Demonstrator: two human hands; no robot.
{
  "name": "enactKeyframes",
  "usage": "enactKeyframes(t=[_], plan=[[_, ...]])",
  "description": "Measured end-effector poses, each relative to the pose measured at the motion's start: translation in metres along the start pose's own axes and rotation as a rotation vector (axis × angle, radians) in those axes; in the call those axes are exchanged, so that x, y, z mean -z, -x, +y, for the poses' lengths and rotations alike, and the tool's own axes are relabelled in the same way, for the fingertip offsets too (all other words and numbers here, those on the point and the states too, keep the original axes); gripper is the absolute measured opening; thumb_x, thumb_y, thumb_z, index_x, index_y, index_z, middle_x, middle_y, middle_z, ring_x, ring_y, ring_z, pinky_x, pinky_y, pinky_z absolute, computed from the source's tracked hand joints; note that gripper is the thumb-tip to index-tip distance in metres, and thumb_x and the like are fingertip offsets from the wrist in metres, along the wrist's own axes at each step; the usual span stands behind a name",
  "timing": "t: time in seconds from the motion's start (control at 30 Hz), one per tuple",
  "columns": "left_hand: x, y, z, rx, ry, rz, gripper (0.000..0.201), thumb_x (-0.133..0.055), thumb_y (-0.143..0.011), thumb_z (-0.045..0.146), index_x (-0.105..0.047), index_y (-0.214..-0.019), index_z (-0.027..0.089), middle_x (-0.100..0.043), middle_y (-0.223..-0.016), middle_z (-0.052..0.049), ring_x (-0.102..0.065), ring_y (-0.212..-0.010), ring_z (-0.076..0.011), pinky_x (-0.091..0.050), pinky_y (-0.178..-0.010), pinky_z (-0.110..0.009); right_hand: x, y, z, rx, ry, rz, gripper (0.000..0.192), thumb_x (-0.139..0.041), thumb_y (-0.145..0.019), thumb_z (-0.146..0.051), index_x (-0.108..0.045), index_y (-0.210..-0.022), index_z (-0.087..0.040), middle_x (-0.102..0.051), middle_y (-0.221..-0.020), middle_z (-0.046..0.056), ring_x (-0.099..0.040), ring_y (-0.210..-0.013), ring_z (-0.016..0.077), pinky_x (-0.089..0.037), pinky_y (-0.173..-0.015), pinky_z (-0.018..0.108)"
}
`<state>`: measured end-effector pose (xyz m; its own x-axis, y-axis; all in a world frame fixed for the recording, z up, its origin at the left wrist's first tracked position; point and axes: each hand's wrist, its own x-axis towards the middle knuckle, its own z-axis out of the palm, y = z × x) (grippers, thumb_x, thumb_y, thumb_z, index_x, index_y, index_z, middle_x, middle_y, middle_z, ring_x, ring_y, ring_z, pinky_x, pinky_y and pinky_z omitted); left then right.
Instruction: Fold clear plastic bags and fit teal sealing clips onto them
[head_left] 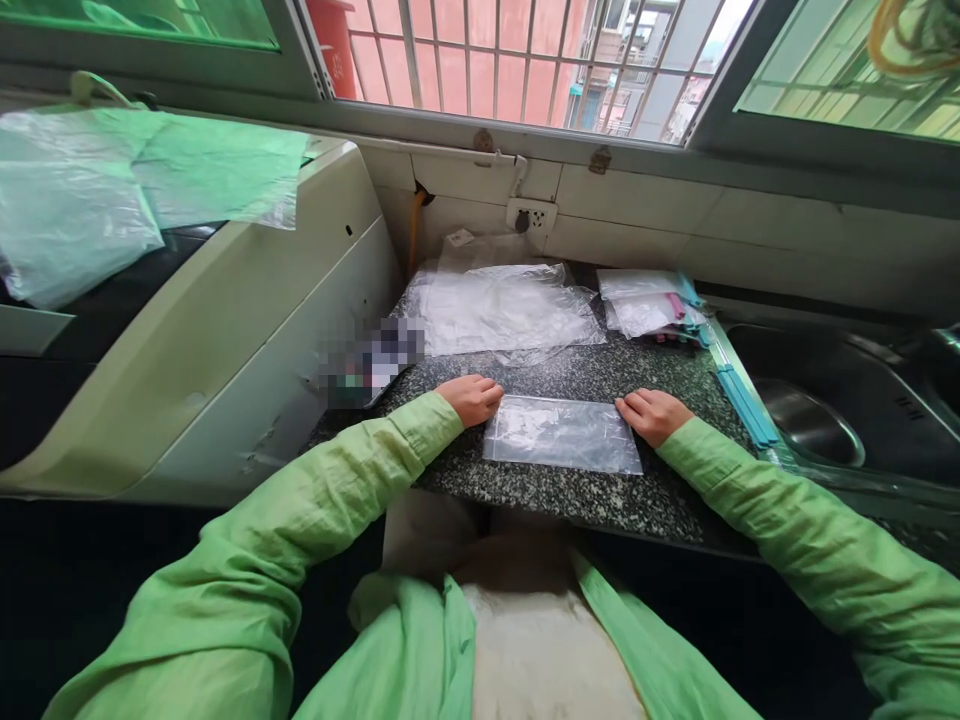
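A clear plastic bag (562, 436) lies flat on the speckled dark countertop (480, 484), close to its front edge. At the bag's upper left corner, my left hand (475, 400) pinches the edge with its fingers pressed together. My right hand (654, 414) grips the upper right corner the same way. Between the two hands the bag's top edge runs nearly straight. Just behind it, a heap of clear plastic bags (502, 308) is spread over the counter. To the right of that heap sits a stack of bags (646, 300) with blue and pink strips along their edges.
Several loose blue strips (748, 405) lie by the rim of the dark sink (892, 400) on the right. A pale appliance (300, 290) borders the left, with a plastic sheet (202, 165) over it. At the back wall is a socket (532, 216) below the barred window.
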<state>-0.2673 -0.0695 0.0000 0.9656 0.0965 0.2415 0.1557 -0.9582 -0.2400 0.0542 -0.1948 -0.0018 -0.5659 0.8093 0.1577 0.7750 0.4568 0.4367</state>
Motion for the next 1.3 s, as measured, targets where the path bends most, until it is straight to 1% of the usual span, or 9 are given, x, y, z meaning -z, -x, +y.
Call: enactKeyframes(t=[0.13,0.23,0.33,0.5,0.73,0.87,0.97,1.07,1.3], plan=[[0.002,-0.003,0.003,-0.022,0.006,-0.035,0.031,-0.032,-0.085,0.015,-0.057,-0.066,0.012,-0.055,-0.074,-0.007,-0.043,-0.061,-0.0107,-0.030,-0.055,-0.029,0.001,-0.005,0.012,-0.023,-0.087,-0.070,0.025,-0.043,-0.074,-0.010,-0.065,-0.085,-0.014,-0.060,-0.071,0.010,-0.049,-0.066,0.0165,-0.035,-0.060,0.028],[0.003,-0.005,0.004,-0.017,-0.042,-0.063,0.030,-0.032,-0.084,0.014,-0.058,-0.069,0.011,-0.055,-0.073,-0.007,-0.043,-0.061,-0.0115,-0.029,-0.054,-0.029,0.012,-0.027,0.016,-0.122,-0.194,-0.067,0.025,-0.045,-0.073,-0.014,-0.065,-0.087,-0.017,-0.062,-0.077,0.008,-0.052,-0.070,0.0159,-0.038,-0.065,0.027],[0.002,-0.005,0.005,-0.021,-0.058,-0.044,0.029,-0.034,-0.084,0.013,-0.058,-0.068,0.011,-0.056,-0.073,-0.007,-0.043,-0.061,-0.0117,-0.028,-0.053,-0.029,0.025,-0.063,0.006,-0.201,-0.369,-0.115,0.022,-0.046,-0.074,-0.022,-0.066,-0.083,-0.019,-0.062,-0.079,0.006,-0.055,-0.074,0.0157,-0.040,-0.067,0.025],[0.000,-0.005,0.006,-0.010,-0.008,-0.014,0.028,-0.036,-0.082,0.013,-0.056,-0.063,0.011,-0.054,-0.072,-0.008,-0.042,-0.060,-0.0110,-0.029,-0.054,-0.029,0.038,-0.112,-0.024,-0.241,-0.508,-0.370,0.017,-0.054,-0.071,-0.029,-0.065,-0.079,-0.020,-0.063,-0.079,0.003,-0.055,-0.070,0.0140,-0.038,-0.061,0.023],[0.003,0.000,0.004,0.047,0.031,-0.080,0.028,-0.035,-0.082,0.015,-0.060,-0.069,0.012,-0.056,-0.075,-0.008,-0.046,-0.065,-0.0124,-0.034,-0.057,-0.027,0.036,-0.113,-0.031,-0.369,-0.516,-0.485,0.013,-0.060,-0.067,-0.032,-0.064,-0.074,-0.022,-0.064,-0.070,0.000,-0.053,-0.062,0.0123,-0.032,-0.051,0.022],[0.002,0.004,0.000,0.255,0.248,-0.038,0.023,-0.042,-0.076,0.015,-0.063,-0.084,0.015,-0.058,-0.082,-0.007,-0.050,-0.073,-0.0129,-0.039,-0.065,-0.025,0.034,-0.109,-0.030,-0.396,-0.557,-0.442,0.010,-0.061,-0.066,-0.030,-0.063,-0.072,-0.021,-0.062,-0.066,-0.001,-0.051,-0.058,0.0102,-0.032,-0.050,0.021],[0.001,0.002,0.000,0.503,0.443,-0.014,0.022,-0.044,-0.076,0.021,-0.065,-0.082,0.016,-0.059,-0.081,-0.005,-0.053,-0.077,-0.0139,-0.041,-0.072,-0.025,0.032,-0.108,-0.031,-0.381,-0.567,-0.401,0.009,-0.061,-0.066,-0.029,-0.062,-0.070,-0.021,-0.061,-0.063,-0.002,-0.049,-0.055,0.0093,-0.031,-0.049,0.021],[0.003,-0.004,0.002,0.711,0.508,-0.065,0.020,-0.052,-0.072,0.031,-0.065,-0.077,0.017,-0.060,-0.078,-0.005,-0.053,-0.078,-0.0169,-0.041,-0.072,-0.029,0.030,-0.107,-0.031,-0.379,-0.575,-0.381,0.009,-0.061,-0.066,-0.029,-0.061,-0.069,-0.021,-0.060,-0.062,-0.002,-0.048,-0.054,0.0089,-0.031,-0.049,0.020],[0.010,-0.018,0.006,0.871,0.503,-0.222,0.015,-0.062,-0.064,0.029,-0.064,-0.072,0.017,-0.060,-0.087,-0.007,-0.051,-0.090,-0.0237,-0.040,-0.078,-0.035,0.025,-0.107,-0.030,-0.376,-0.604,-0.379,0.010,-0.060,-0.066,-0.029,-0.061,-0.070,-0.020,-0.060,-0.063,-0.002,-0.047,-0.054,0.0088,-0.032,-0.050,0.020]])
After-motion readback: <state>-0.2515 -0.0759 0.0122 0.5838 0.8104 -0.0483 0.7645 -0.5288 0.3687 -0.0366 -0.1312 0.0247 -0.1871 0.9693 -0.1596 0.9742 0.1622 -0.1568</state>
